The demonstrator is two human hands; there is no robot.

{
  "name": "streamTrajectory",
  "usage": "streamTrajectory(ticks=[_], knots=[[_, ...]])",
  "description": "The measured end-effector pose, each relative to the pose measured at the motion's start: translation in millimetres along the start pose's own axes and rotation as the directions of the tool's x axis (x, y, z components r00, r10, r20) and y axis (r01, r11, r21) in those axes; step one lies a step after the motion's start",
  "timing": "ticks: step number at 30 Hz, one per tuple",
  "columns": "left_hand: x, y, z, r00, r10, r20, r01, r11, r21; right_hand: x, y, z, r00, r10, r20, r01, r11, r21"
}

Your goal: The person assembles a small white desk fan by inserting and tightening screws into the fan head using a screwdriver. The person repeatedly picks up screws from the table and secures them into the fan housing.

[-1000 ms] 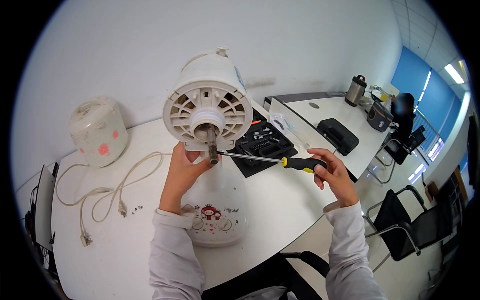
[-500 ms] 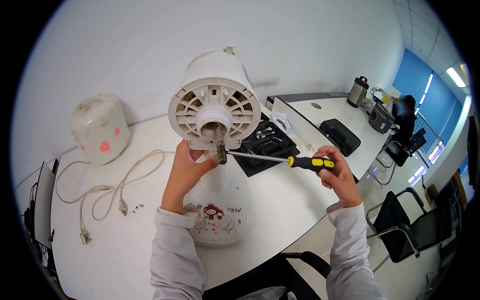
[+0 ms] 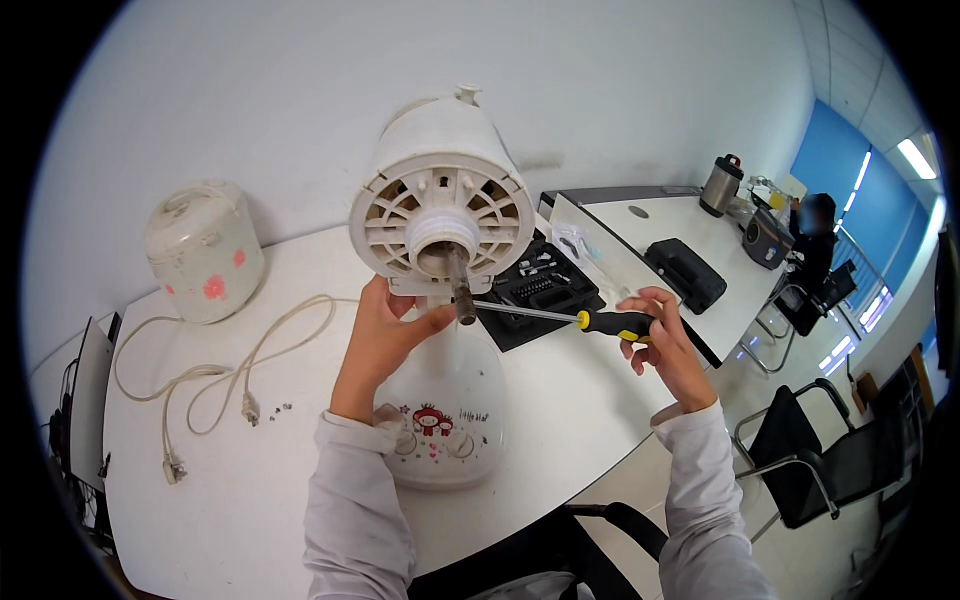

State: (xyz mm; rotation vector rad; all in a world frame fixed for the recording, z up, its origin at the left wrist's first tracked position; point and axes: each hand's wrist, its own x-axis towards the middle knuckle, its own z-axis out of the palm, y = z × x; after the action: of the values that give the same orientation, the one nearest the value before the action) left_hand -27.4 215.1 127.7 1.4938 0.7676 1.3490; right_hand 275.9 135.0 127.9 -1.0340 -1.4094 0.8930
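Observation:
A white electric fan (image 3: 440,215) without blades or a guard stands on the table, its motor housing facing me. The bare metal shaft (image 3: 460,285) points toward me, and its rounded white base (image 3: 445,400) carries a red cartoon print and knobs. My left hand (image 3: 385,340) is closed around the fan's neck, just under the housing. In my right hand (image 3: 675,350) is a screwdriver with a black and yellow handle (image 3: 612,324), held near its end by the fingers. Its blade reaches left to the neck, behind the shaft tip. That tip hides where the blade ends.
Behind the fan lies an open black tool case (image 3: 545,285) with sockets. A pale power cord (image 3: 245,360), small screws (image 3: 281,411) and a white rice cooker (image 3: 205,250) are at left. Farther right are a black case (image 3: 685,272), chairs (image 3: 820,455) and a seated person (image 3: 815,245).
The fingers of my right hand have shifted on the screwdriver handle, which appears turned, with less yellow showing. My left hand keeps its hold. The whole view has moved slightly.

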Motion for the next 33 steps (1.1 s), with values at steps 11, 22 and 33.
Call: streamTrajectory(ticks=[11,22,33], knots=[[3.3,-8.9,-2.5,0.999,0.020,0.027,-0.018,0.999,-0.046,0.6,-12.9,-10.3,0.989,0.070,0.128,-0.047,0.985,-0.169],[1.8,-1.3,-1.6,1.000,0.007,0.024,-0.009,0.998,0.060,4.0,-17.0,-8.6,0.998,-0.028,0.059,0.033,0.995,-0.093],[1.2,-2.4,-1.8,1.000,0.011,0.025,-0.012,0.999,0.044,10.5,-7.4,-7.5,0.998,-0.046,-0.041,0.041,0.992,-0.120]])
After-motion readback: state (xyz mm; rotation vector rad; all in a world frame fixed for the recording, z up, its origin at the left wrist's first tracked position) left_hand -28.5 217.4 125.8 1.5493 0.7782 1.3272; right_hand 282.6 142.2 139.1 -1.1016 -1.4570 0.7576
